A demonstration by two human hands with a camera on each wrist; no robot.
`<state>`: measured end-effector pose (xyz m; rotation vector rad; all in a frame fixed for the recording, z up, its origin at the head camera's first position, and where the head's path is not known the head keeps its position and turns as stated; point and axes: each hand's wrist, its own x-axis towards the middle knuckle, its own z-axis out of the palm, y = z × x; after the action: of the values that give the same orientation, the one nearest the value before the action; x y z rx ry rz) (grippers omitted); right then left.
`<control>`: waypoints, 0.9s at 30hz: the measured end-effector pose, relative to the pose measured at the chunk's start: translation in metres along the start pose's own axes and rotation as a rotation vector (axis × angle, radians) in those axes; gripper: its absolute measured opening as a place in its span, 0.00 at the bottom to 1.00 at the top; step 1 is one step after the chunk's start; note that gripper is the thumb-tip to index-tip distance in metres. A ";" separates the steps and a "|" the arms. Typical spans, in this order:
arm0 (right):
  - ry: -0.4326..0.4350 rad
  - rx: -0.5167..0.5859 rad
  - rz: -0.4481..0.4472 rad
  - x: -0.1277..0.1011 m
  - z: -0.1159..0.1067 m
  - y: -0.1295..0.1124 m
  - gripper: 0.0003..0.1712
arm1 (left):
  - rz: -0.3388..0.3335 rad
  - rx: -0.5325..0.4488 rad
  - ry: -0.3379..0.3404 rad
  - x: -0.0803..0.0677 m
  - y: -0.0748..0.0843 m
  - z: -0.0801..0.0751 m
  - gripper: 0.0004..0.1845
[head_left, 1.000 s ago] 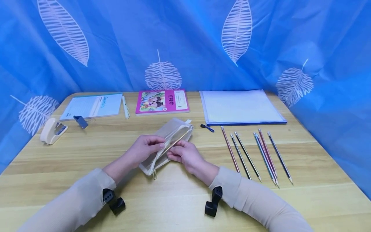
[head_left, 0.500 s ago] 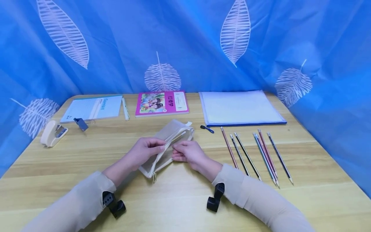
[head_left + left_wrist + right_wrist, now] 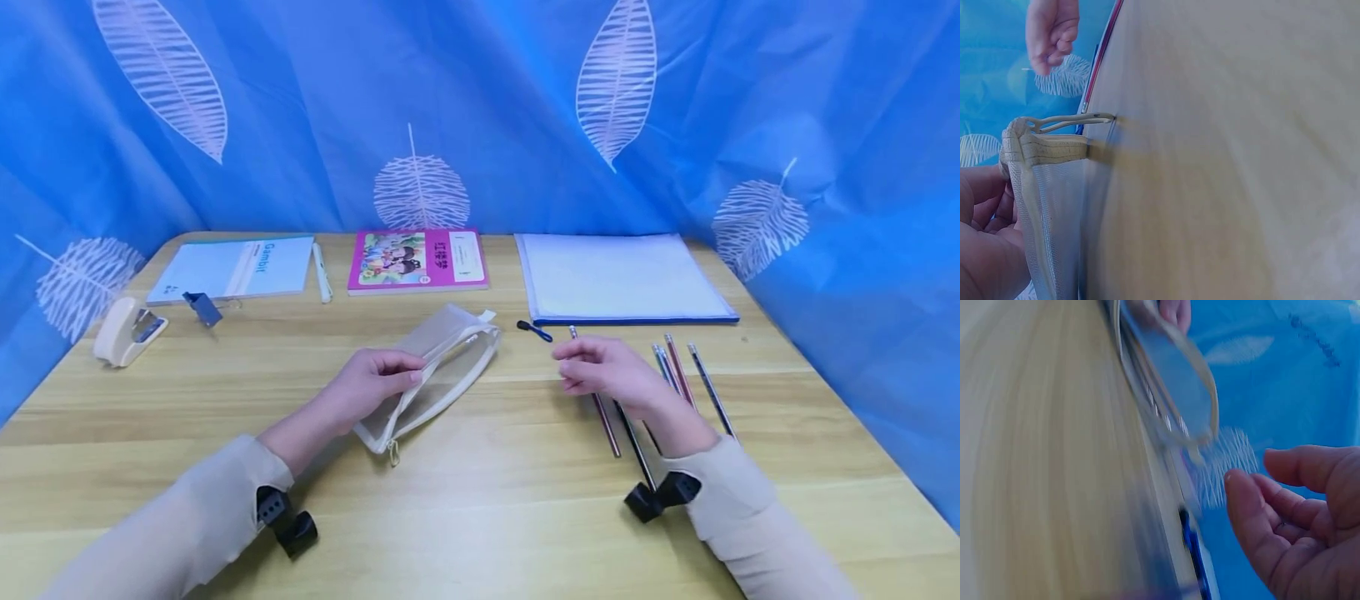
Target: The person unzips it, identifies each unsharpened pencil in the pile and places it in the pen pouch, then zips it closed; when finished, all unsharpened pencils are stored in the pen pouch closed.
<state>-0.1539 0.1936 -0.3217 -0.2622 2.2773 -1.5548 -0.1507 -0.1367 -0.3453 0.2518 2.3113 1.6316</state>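
A beige mesh zip pouch [image 3: 435,371] lies on the wooden table [image 3: 480,500] at the middle. My left hand [image 3: 375,385] pinches the pouch's upper edge near the zip and holds its mouth apart. The pouch [image 3: 1041,187] fills the left of the left wrist view, with its zip pull [image 3: 1072,120] sticking out. My right hand [image 3: 603,371] hovers empty with loosely curled fingers over the near end of the leftmost pencil [image 3: 603,421]. Several pencils [image 3: 686,375] lie in a row on the right. In the right wrist view my right hand [image 3: 1300,525] shows relaxed fingers, and the pouch [image 3: 1172,394] is blurred.
Along the back edge lie a light blue notebook [image 3: 236,268], a white pen [image 3: 322,283], a pink book [image 3: 417,262] and a clear file folder [image 3: 622,277]. A cream stapler [image 3: 123,332] and a blue clip [image 3: 201,307] sit at the left. A small dark object [image 3: 534,331] lies beside the pouch.
My right hand has left the pouch and moved right to above the pencils. My left hand stays on the pouch, which holds its place.
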 end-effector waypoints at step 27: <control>0.040 -0.680 0.146 -0.027 -0.032 0.024 0.29 | 0.001 0.003 0.023 -0.005 -0.001 -0.003 0.15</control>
<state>-0.1404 0.2398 -0.3287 -0.2286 2.7150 -0.6771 -0.1473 -0.1415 -0.3449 0.2354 2.3309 1.6405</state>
